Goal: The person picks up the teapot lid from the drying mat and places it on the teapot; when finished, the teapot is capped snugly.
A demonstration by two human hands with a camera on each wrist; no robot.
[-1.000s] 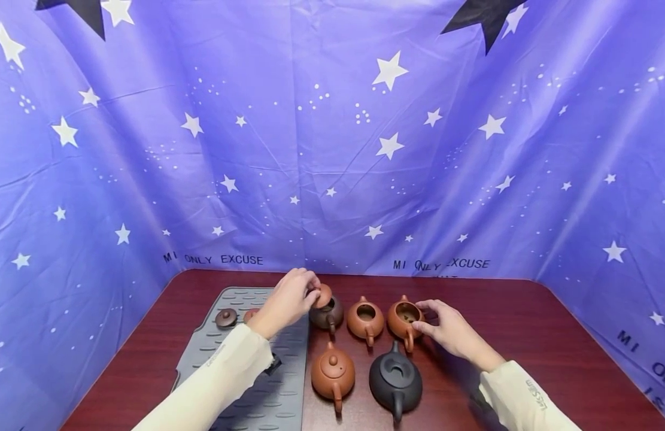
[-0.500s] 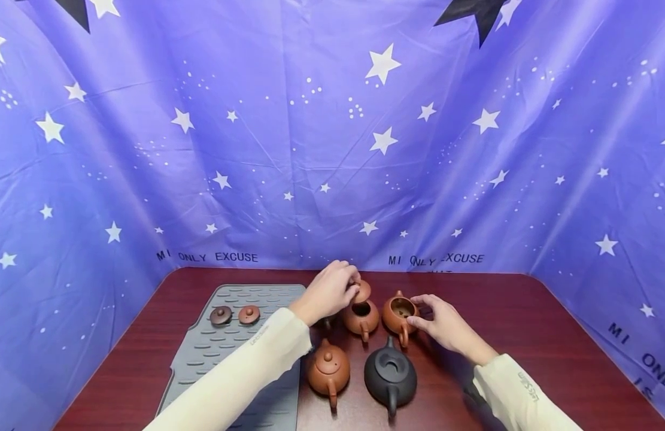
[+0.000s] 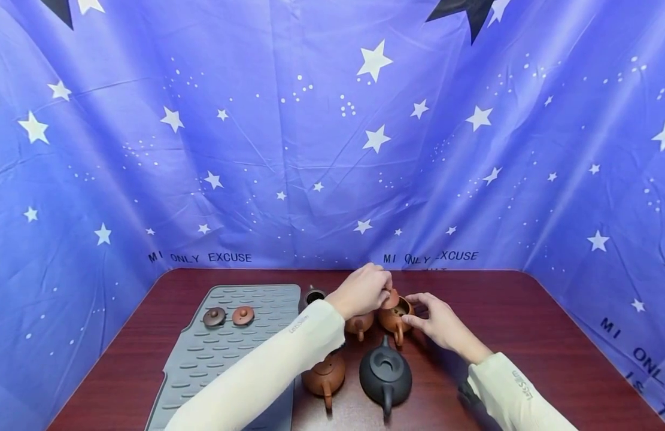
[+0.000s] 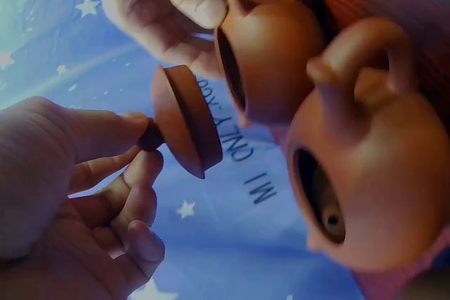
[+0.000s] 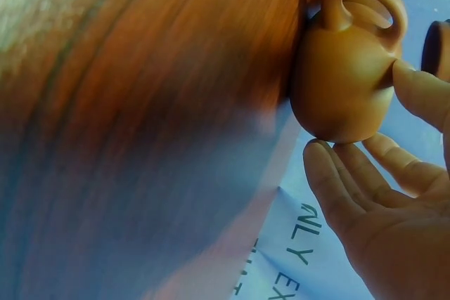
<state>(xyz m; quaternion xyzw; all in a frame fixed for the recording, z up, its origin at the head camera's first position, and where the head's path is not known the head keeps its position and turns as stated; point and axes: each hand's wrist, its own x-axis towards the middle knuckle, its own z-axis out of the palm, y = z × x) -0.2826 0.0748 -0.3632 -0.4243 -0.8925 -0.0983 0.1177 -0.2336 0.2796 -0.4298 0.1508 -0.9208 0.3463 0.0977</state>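
My left hand point(image 3: 363, 291) pinches a terracotta teapot lid point(image 4: 186, 121) by its dark knob. In the left wrist view the lid hangs apart from the open mouth of the right-hand terracotta teapot point(image 4: 278, 54). My right hand point(image 3: 444, 326) holds that teapot by its side, thumb near the rim and fingers against the body point(image 5: 344, 89). Beside it stands another lidless terracotta teapot point(image 4: 394, 180), partly hidden by my left hand in the head view. A dark brown lidless teapot point(image 3: 313, 294) is mostly covered by my left sleeve.
Nearer me stand a lidded terracotta teapot point(image 3: 325, 380) and a lidded black teapot point(image 3: 386, 377). On the grey mat point(image 3: 203, 359) at left lie a dark brown lid point(image 3: 214, 316) and a reddish lid point(image 3: 243, 315). A starry blue cloth point(image 3: 310, 149) surrounds the red-brown table point(image 3: 504, 311).
My left hand has carried the lid rightward, from the dark brown teapot past the middle one to the right-hand teapot. My right hand has stayed at the same teapot. The head view has shifted slightly.
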